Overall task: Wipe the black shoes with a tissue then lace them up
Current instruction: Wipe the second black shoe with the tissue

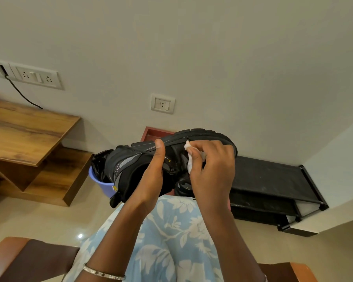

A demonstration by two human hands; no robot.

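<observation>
Wiping is on: left hand point(151, 180) grips the shoe point(135, 165) up over the lap, right hand point(210, 169) pinches the tissue point(190, 159) against its side, and next, I'd say, comes a firm sweep along the upper.

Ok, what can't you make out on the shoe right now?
Head view only.
The tissue: mostly hidden inside the right hand.
The black shoe lacing: covered by both hands; the left hand hides the opening.
The yellow logo: too small to read.
Shoe's far side: faces away.
</observation>
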